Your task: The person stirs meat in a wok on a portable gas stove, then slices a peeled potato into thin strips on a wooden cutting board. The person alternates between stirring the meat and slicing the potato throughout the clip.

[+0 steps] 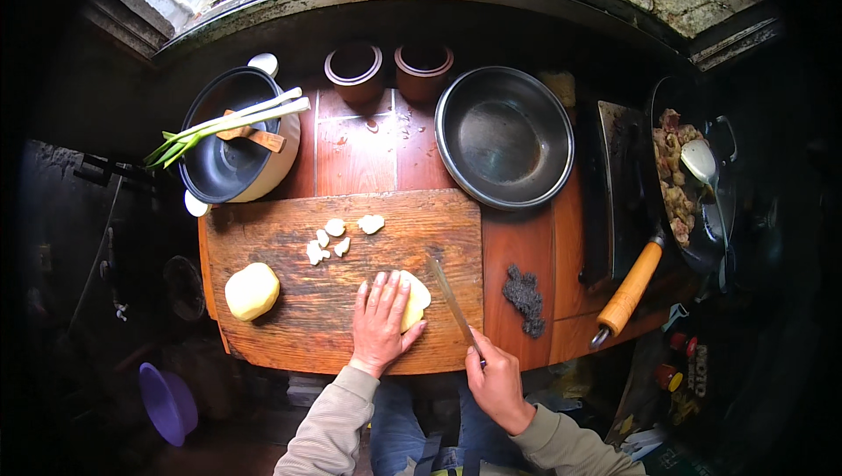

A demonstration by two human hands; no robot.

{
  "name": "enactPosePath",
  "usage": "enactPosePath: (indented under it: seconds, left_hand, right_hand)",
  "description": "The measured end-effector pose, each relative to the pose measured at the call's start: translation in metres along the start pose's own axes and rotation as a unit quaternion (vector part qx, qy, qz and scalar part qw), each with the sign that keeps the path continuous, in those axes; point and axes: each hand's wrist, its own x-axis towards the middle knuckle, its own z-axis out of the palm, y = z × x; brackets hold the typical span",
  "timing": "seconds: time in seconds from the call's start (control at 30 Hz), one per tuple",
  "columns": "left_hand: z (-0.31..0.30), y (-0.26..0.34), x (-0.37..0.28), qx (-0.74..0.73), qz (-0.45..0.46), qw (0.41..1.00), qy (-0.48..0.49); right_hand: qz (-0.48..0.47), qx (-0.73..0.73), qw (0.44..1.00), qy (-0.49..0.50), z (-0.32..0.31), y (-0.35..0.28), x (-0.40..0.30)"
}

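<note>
My left hand (pixel 379 331) lies over a cut piece of peeled potato (pixel 417 300) and holds it against the wooden cutting board (pixel 296 344), its fingers covering the left part. In my right hand (pixel 496 374) is the handle of a kitchen knife (pixel 450 290). The blade stands on edge just right of the potato piece, apart from it. A whole peeled potato (pixel 252 292) rests at the board's left side. Several garlic cloves (pixel 335 227), some looking crushed, are scattered near the middle of the board.
Behind the board stand a pot (pixel 283 164) with scallions (pixel 230 122) and a wooden piece (pixel 260 138) across it, two brown jars (pixel 355 85), and a metal basin (pixel 503 141). Rightward are steel wool (pixel 524 298) and a wok (pixel 707 226) holding meat (pixel 674 180) and a spatula (pixel 698 159); its handle (pixel 631 285) overhangs the table.
</note>
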Motion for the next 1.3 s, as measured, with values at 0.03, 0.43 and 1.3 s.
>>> enactPosePath:
  seconds: [0.03, 0.43, 1.3]
  left_hand:
    - [0.0, 0.0, 0.004, -0.009, 0.009, 1.0, 0.011]
    - [-0.018, -0.008, 0.012, -0.072, 0.006, 0.997, -0.027]
    - [0.014, 0.046, 0.054, 0.076, -0.33, 0.936, 0.098]
  right_hand:
    - [0.001, -0.003, 1.0, -0.004, 0.0, 0.001, 0.001]
    - [-0.038, -0.104, 0.993, -0.053, 0.007, 0.002, -0.002]
    - [-0.038, -0.187, 0.978, -0.081, 0.008, -0.005, 0.018]
